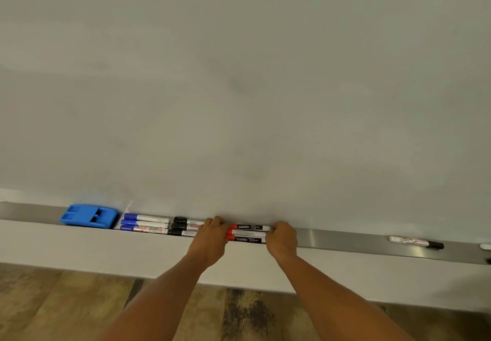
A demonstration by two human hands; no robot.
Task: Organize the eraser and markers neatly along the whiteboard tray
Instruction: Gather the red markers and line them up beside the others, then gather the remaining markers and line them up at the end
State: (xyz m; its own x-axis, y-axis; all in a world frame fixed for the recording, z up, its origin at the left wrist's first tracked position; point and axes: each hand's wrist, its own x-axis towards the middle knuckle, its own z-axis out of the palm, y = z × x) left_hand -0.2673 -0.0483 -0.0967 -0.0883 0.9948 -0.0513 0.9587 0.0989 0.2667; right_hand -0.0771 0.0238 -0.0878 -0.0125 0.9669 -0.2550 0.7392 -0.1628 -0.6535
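A blue eraser (89,216) lies at the left of the metal whiteboard tray (345,238). To its right lie three blue-capped markers (144,224), then three black-capped markers (183,226), each group stacked side by side. Three red-capped markers (247,233) lie between my hands. My left hand (211,237) has its fingers curled at their cap ends. My right hand (281,239) has its fingers curled at their other ends. A single marker with a black cap (415,242) lies alone far to the right.
The whiteboard (239,88) fills the view above the tray. A white ledge (79,247) runs below the tray, and wooden flooring (66,308) shows beneath. A small white object (485,246) sits at the tray's far right edge.
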